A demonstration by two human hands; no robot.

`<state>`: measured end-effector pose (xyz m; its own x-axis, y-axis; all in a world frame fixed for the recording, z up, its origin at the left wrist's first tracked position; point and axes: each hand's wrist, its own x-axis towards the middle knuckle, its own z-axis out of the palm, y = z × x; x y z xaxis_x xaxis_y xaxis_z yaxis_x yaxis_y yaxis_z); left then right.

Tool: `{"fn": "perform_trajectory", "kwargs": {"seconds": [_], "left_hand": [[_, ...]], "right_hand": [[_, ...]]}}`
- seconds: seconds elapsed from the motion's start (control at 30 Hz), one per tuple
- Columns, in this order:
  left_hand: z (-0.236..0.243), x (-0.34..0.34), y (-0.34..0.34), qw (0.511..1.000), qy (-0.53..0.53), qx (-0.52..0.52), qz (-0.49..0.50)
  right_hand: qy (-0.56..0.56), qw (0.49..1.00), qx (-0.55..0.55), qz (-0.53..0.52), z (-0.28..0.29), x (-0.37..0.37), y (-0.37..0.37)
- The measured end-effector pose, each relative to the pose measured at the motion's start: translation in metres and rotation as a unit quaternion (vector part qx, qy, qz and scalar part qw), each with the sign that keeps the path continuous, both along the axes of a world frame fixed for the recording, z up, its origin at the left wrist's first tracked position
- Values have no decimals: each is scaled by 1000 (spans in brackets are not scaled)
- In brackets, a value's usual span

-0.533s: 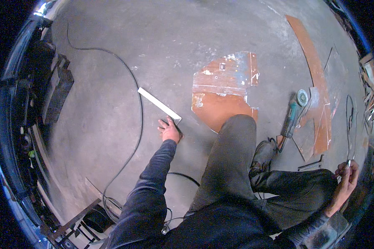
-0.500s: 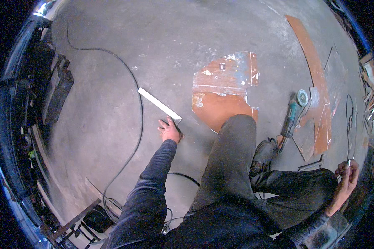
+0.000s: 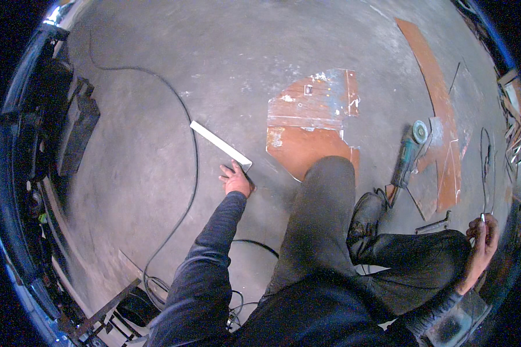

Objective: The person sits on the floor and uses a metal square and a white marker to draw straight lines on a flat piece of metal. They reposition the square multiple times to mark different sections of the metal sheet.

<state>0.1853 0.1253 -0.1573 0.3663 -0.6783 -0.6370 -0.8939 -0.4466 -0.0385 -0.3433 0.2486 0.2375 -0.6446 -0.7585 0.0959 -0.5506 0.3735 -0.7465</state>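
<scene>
A white metal bar (image 3: 221,143), narrow and straight, lies slantwise on the concrete floor. At its near end, my left hand (image 3: 237,180) is open with the fingers spread. The fingertips are at or very close to the bar's end; whether they press on it I cannot tell. Out to the right, beside my bent knee, my right hand (image 3: 485,234) is closed with a short white stick (image 3: 483,218) pinched in the fingertips. Its exact kind is too small to make out.
A cut rust-brown sheet (image 3: 307,144) lies before my knee. Right of it are a teal angle grinder (image 3: 408,156), a long brown metal strip (image 3: 440,104) and an L-shaped metal tool (image 3: 434,224). A black cable (image 3: 196,156) curves along the left; dark metal blocks (image 3: 81,130) stand beyond.
The view has shifted very slightly. Both hands keep nearly the same place and pose, and the white bar has not visibly moved.
</scene>
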Motion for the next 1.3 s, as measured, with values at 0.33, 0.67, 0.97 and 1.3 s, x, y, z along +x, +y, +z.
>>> {"fn": "perform_trajectory", "kwargs": {"seconds": [0.33,0.67,0.97,1.3], "left_hand": [[-6,6,3,1000,2,-20,-1],[2,0,2,1000,1,-16,1],[5,0,2,1000,-5,-18,9],[-23,8,4,999,-5,-36,24]], "right_hand": [[-30,999,14,21,2,3,-5],[-38,999,-21,33,-6,8,-17],[-111,990,-5,88,-27,12,-61],[-297,940,-30,163,-80,13,-162]]}}
